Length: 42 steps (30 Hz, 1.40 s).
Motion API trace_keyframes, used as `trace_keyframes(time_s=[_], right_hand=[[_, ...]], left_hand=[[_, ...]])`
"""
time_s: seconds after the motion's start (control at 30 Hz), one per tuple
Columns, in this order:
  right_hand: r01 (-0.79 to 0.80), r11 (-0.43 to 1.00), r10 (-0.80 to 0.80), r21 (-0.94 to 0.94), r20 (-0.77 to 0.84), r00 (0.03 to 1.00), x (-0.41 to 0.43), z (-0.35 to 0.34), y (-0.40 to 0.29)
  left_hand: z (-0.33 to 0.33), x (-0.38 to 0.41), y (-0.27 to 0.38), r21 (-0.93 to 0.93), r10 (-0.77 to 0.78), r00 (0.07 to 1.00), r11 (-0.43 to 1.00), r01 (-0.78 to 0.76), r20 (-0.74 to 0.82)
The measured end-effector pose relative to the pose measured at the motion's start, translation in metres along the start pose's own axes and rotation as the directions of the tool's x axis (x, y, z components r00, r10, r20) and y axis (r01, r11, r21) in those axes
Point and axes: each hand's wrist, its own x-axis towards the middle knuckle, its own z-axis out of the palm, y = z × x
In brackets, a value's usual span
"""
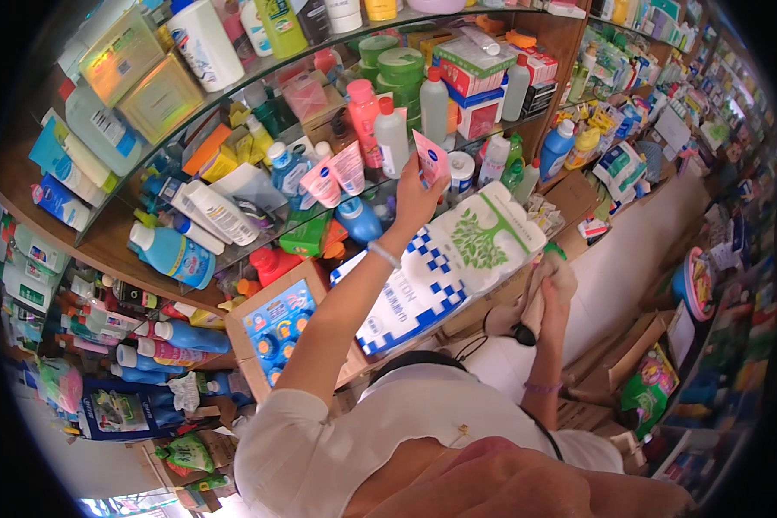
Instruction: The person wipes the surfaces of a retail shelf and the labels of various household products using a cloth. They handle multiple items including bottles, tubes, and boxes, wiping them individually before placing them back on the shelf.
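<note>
My left hand [421, 191] holds a pink Nivea tube [432, 160] upright in front of the glass shelf. Left of it, two similar pink tubes [334, 176] stand near the shelf's edge. Behind are clear bottles with red caps [390, 139] and a pink bottle [362, 116]. Lower at right, my right hand [555, 301] grips a crumpled beige cloth [544, 285], with a dark rounded end below it. Between my arms lie a blue-and-white checked pack of cotton towels [408, 291] and a white pack with a green tree print [492, 239].
A cardboard box with blue packs [281, 327] is beside my left arm. Crowded shelves with a wooden edge [162, 278] curve around the left. At right are a pale floor [628, 259], open cartons [621, 356] and a pink-rimmed basin [694, 285].
</note>
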Motion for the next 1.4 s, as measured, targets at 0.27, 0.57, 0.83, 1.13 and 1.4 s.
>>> trace_keyframes(time_s=[0.27,0.57,0.83,1.13,1.4], right_hand=[[-0.03,0.981,0.03,-0.193,-0.004,1.0,0.01,-0.032,-0.001],[0.131,0.745,-0.002,-0.654,0.194,0.981,0.086,-0.061,0.033],[0.043,0.924,0.136,-0.38,0.43,0.892,0.137,-0.109,0.122],[-0.145,0.892,-0.005,0.429,0.33,0.944,0.019,0.03,-0.001],[0.256,0.907,-0.379,0.333,0.387,0.841,-0.049,0.146,-0.053]], left_hand=[[0.073,0.071,-0.085,0.444,0.076,0.932,0.891,0.097,-0.355],[0.096,0.049,-0.108,0.908,-0.145,0.965,0.334,0.254,-0.216],[0.031,-0.065,0.029,-0.009,-0.038,0.997,0.999,0.037,-0.068],[-0.368,-0.091,0.005,0.576,0.482,0.33,0.562,0.594,-0.812],[-0.452,-0.125,-0.048,0.559,0.137,0.602,0.573,0.6,-0.787]])
